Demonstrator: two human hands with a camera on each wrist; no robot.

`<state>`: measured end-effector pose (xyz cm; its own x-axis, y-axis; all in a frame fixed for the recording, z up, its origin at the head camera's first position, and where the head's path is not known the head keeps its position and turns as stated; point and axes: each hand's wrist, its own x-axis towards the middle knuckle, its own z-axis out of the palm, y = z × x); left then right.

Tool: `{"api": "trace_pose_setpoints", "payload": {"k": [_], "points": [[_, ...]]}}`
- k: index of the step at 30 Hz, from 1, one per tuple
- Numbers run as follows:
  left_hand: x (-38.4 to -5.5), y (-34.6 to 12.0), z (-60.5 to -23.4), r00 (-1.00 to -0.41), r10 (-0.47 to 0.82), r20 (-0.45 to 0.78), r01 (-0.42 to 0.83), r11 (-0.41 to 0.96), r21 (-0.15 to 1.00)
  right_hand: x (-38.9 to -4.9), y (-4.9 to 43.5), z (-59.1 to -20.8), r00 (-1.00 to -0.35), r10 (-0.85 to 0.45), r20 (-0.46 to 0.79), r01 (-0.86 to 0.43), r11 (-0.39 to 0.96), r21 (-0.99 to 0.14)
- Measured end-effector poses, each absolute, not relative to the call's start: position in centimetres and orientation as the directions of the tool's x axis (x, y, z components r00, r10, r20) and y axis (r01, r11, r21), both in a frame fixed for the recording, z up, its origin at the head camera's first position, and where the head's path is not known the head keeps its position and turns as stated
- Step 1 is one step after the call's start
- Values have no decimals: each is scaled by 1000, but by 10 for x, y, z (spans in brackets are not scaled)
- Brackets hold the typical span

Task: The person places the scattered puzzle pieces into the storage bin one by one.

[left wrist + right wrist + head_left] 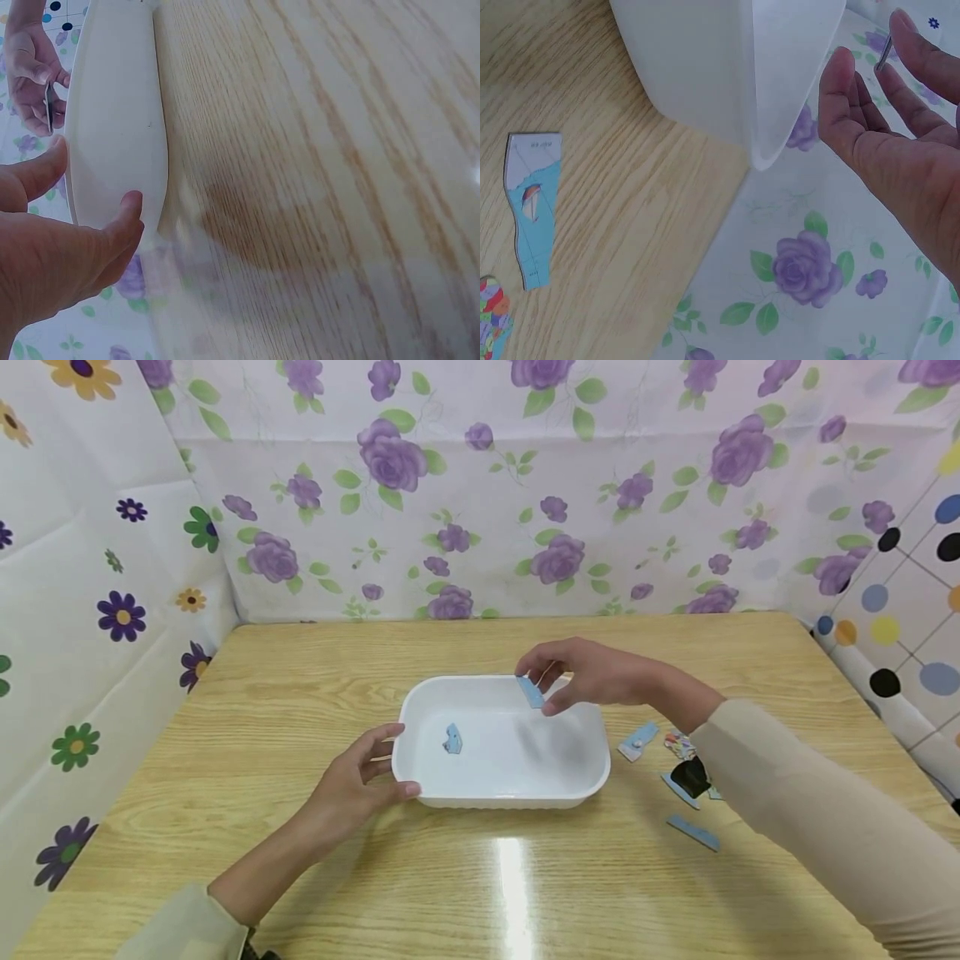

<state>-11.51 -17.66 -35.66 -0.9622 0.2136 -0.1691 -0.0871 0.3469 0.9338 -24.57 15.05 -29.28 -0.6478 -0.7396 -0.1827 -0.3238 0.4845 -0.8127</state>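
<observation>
A white plastic tub [502, 797] stands on the wooden table. My left hand [352, 781] holds its left end, thumb at the near corner and fingers along the side rim. Over the tub's right part, my right hand [581, 677] pinches a flat light-blue puzzle piece [531, 692] between thumb and fingers. The right wrist view shows that piece [886, 54] nearly edge-on. Inside the tub, toward its left, lies a small blue puzzle piece [453, 739].
Right of the tub lie a blue-and-white piece with a sailboat [532, 202], a multicoloured piece [678, 743], a black piece [690, 777] and a narrow blue strip [693, 832]. The right sleeve [817, 818] partly covers this group. A flowered cloth [465, 485] hangs behind the table.
</observation>
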Motion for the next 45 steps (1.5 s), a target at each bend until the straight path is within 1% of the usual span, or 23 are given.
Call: {"api": "trace_pose_setpoints", "payload": {"k": [9, 16, 25, 30, 33, 38, 41, 45], "points": [[-115, -178, -358, -963, 210, -169, -89, 344, 935, -249, 137, -292, -645, -725, -240, -298, 528, -795], [-115, -178, -360, -962, 213, -170, -91, 336, 937, -253, 126, -296, -636, -736, -233, -318, 525, -789], [-116, -179, -362, -963, 210, -172, -93, 339, 936, -253, 113, -304, -636, -734, -238, -295, 516, -804], [-116, -179, -362, -962, 212, -171, -92, 339, 936, -252, 107, -308, -630, -731, -263, -269, 523, -809], [-117, -179, -362, -962, 214, -170, -91, 335, 938, -251, 102, -310, -635, -709, -307, -249, 565, -787], [-118, -178, -361, -961, 216, -175, -97, 328, 940, -248, 91, -311, -644, -654, -398, -246, 669, -701], [-117, -178, -361, -960, 223, -168, -89, 327, 941, -246, 83, -310, -657, -633, -410, -245, 693, -678], [-116, -178, -360, -961, 229, -154, -74, 323, 943, -244, 73, -308, -666, -633, -395, -250, 687, -682]]}}
